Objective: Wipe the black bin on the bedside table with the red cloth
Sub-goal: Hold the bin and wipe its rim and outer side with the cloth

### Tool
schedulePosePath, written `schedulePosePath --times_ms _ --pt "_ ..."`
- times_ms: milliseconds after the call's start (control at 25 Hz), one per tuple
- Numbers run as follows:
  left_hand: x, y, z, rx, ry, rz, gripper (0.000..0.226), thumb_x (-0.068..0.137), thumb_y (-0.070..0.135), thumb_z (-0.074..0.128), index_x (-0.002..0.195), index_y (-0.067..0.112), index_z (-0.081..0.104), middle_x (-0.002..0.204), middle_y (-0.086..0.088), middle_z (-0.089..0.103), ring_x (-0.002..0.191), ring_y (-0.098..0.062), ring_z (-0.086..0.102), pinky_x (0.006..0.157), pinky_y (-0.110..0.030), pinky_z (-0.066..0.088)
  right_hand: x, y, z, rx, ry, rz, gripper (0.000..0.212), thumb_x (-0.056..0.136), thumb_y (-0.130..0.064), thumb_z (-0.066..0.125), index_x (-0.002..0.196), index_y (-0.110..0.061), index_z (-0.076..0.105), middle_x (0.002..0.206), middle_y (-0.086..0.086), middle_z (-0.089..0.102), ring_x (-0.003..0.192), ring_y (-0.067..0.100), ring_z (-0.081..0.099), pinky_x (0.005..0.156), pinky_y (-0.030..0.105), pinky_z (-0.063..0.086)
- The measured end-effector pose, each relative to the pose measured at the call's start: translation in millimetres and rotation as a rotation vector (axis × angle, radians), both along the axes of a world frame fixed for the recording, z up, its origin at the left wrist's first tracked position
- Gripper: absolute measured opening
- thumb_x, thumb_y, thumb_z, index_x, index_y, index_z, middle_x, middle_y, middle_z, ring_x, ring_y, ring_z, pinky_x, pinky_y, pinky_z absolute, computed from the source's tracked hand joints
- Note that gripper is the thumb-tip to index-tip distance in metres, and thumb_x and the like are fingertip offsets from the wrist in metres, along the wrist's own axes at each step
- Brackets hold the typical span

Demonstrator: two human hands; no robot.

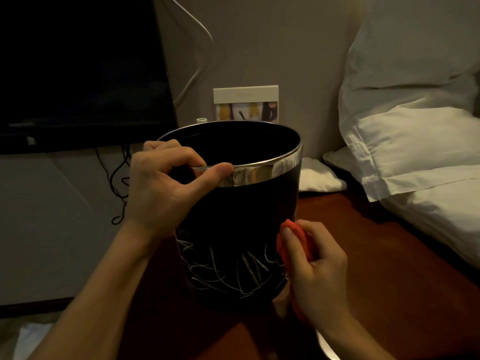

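A black round bin (241,216) with a shiny metal rim stands upright on the dark wooden bedside table (363,242). Pale scribble marks cover its lower front. My left hand (163,188) grips the rim on the near left, thumb outside along the metal band, fingers curled over the edge. My right hand (314,268) holds the bunched red cloth (293,240) and presses it against the bin's lower right side, beside the scribbles.
White pillows (415,141) and bedding lie close on the right. A dark screen (78,74) with hanging black cables (119,183) is at the left. A small card box (246,105) stands behind the bin against the wall.
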State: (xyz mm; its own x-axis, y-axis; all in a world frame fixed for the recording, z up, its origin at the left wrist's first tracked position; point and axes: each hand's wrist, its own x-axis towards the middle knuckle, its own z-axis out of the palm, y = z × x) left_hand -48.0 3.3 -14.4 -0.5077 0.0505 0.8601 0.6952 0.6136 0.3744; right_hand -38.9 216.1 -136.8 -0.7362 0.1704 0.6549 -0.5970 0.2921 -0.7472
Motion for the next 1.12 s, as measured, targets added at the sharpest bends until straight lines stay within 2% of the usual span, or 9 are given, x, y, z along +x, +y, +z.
schedulePosePath --times_ms 80,280,400,520,600,760,840,1000,1120 --pt "-0.6 -1.0 0.3 -0.004 -0.003 -0.002 0.025 0.08 0.052 0.066 0.065 0.033 0.059 0.073 0.005 0.06 0.07 -0.009 0.05 0.074 -0.033 0.036 -5.4 4.0 6.6 0.03 0.003 -0.011 0.003 0.094 -0.029 0.065 0.092 -0.027 0.066 0.084 -0.009 0.064 0.075 0.012 0.062 0.062 0.029 0.048" --pt "-0.5 0.0 1.3 0.001 0.01 -0.002 0.025 0.079 0.05 0.068 0.064 0.032 0.06 0.071 0.005 0.06 0.07 -0.008 0.05 0.075 -0.032 0.036 -22.8 11.3 55.8 -0.046 0.094 -0.078 0.004 0.095 -0.025 0.066 0.092 -0.025 0.066 0.084 -0.008 0.066 0.078 0.009 0.063 0.066 0.019 0.047" --pt "-1.6 0.0 0.4 0.012 0.017 0.003 0.024 0.079 0.049 0.068 0.064 0.032 0.06 0.07 0.005 0.06 0.069 -0.006 0.049 0.075 -0.032 0.035 -6.5 -0.1 37.7 -0.024 0.086 -0.036 0.005 0.093 -0.025 0.066 0.09 -0.029 0.064 0.083 -0.006 0.064 0.075 0.009 0.061 0.064 0.016 0.045" --pt "-0.7 -1.9 0.1 -0.01 0.013 0.0 0.026 0.08 0.049 0.067 0.064 0.03 0.06 0.066 0.007 0.058 0.068 -0.006 0.05 0.076 -0.031 0.035 8.8 -9.2 15.2 0.056 0.066 0.014 0.005 0.091 -0.026 0.067 0.089 -0.029 0.064 0.083 -0.008 0.063 0.074 0.011 0.061 0.062 0.024 0.046" --pt "0.7 -0.7 2.1 -0.019 0.002 0.008 0.028 0.079 0.049 0.067 0.063 0.027 0.061 0.061 0.014 0.056 0.068 -0.006 0.051 0.076 -0.028 0.034 2.8 -5.5 26.5 0.056 0.087 0.0 0.003 0.091 -0.027 0.068 0.089 -0.027 0.065 0.082 -0.008 0.064 0.074 0.009 0.061 0.063 0.02 0.044" --pt "1.1 0.1 2.6 -0.013 -0.004 -0.001 0.031 0.078 0.05 0.066 0.063 0.024 0.062 0.062 0.011 0.057 0.068 -0.007 0.051 0.076 -0.029 0.034 -11.6 4.2 70.8 0.024 0.193 -0.063 0.004 0.094 -0.021 0.07 0.092 -0.018 0.069 0.084 -0.004 0.066 0.079 0.01 0.061 0.069 0.015 0.044" --pt "0.0 -0.3 2.3 -0.009 -0.005 -0.01 0.032 0.078 0.051 0.066 0.062 0.023 0.062 0.062 0.009 0.058 0.068 -0.006 0.051 0.077 -0.029 0.034 -9.2 3.0 69.1 0.032 0.183 -0.058 0.004 0.094 -0.023 0.069 0.093 -0.019 0.068 0.084 -0.005 0.065 0.078 0.01 0.061 0.067 0.014 0.043" --pt "1.9 0.0 4.6 -0.037 -0.015 -0.004 0.036 0.079 0.05 0.065 0.062 0.019 0.064 0.068 0.007 0.061 0.067 -0.006 0.055 0.08 -0.029 0.036 10.4 -2.0 31.8 0.058 0.028 0.023 0.008 0.093 -0.03 0.071 0.088 -0.032 0.065 0.083 -0.006 0.063 0.076 0.013 0.061 0.061 0.025 0.047" --pt "10.2 -1.5 12.3 -0.132 -0.052 0.041 0.039 0.084 0.051 0.057 0.066 0.017 0.065 0.065 0.012 0.058 0.069 -0.008 0.055 0.083 -0.031 0.037 10.1 7.6 38.2 0.037 0.043 -0.023 0.005 0.09 -0.034 0.069 0.087 -0.032 0.066 0.083 -0.008 0.065 0.076 0.013 0.063 0.061 0.028 0.047"
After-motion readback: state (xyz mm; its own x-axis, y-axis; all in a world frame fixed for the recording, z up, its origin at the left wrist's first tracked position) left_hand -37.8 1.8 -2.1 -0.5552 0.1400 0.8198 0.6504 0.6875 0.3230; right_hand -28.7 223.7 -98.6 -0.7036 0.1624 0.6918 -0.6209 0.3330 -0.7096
